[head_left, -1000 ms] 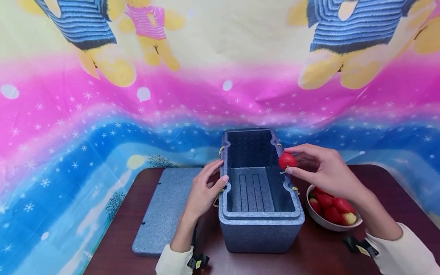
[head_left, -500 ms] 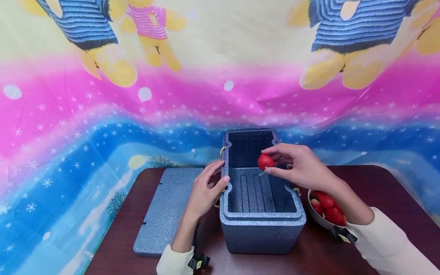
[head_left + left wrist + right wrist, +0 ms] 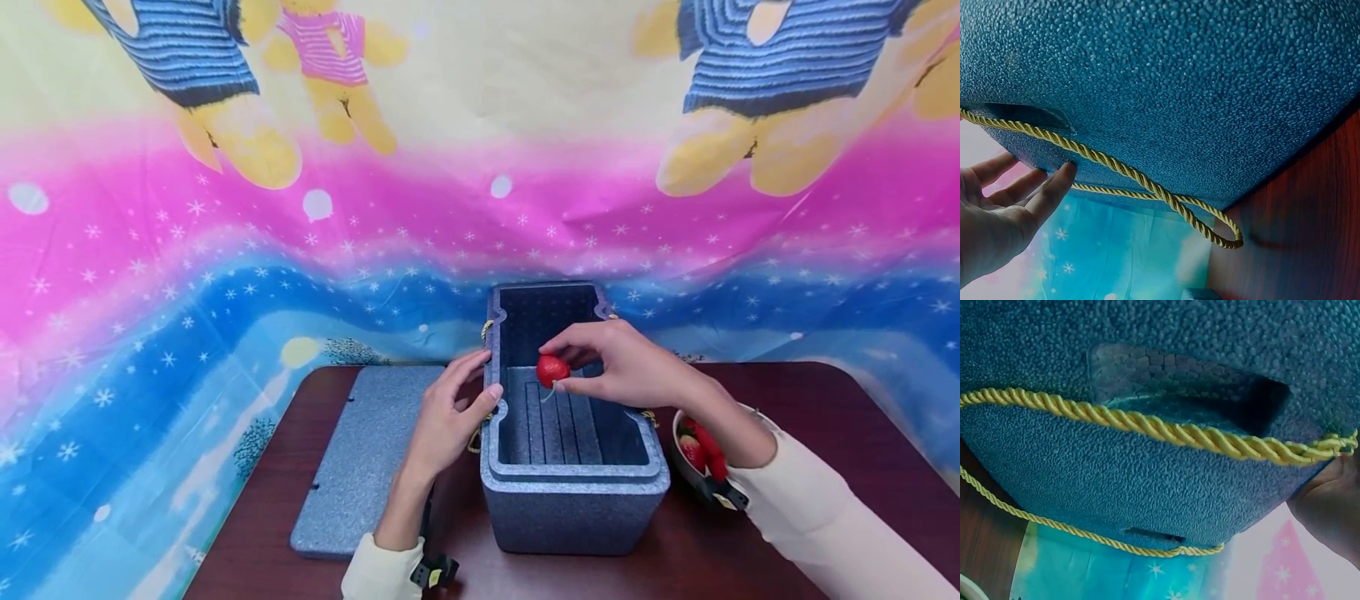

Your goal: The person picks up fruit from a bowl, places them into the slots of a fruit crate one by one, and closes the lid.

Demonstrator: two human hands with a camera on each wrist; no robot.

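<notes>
Over the opening of a grey foam box (image 3: 573, 517), my right hand (image 3: 626, 362) pinches a red strawberry (image 3: 552, 369) between thumb and fingers, its thin green stem hanging down. My left hand (image 3: 450, 412) rests at the box's left side. In the left wrist view, the fingertips of the left hand (image 3: 1007, 209) touch the outer foam wall (image 3: 1179, 81) near a twisted gold rope (image 3: 1110, 162). The right wrist view catches only part of the right hand (image 3: 1332, 500), past the rope (image 3: 1172, 432) on the other side; the strawberry is hidden there.
A bowl (image 3: 678, 467) of strawberries stands right of the box, partly covered by the right forearm. The flat grey foam lid (image 3: 363, 467) lies on the dark red table (image 3: 262, 500) at left. A printed cloth (image 3: 450, 208) hangs behind.
My right hand has carried the strawberry leftward from beyond the box's right rim to over its opening, and slightly lower. The left hand has stayed in place.
</notes>
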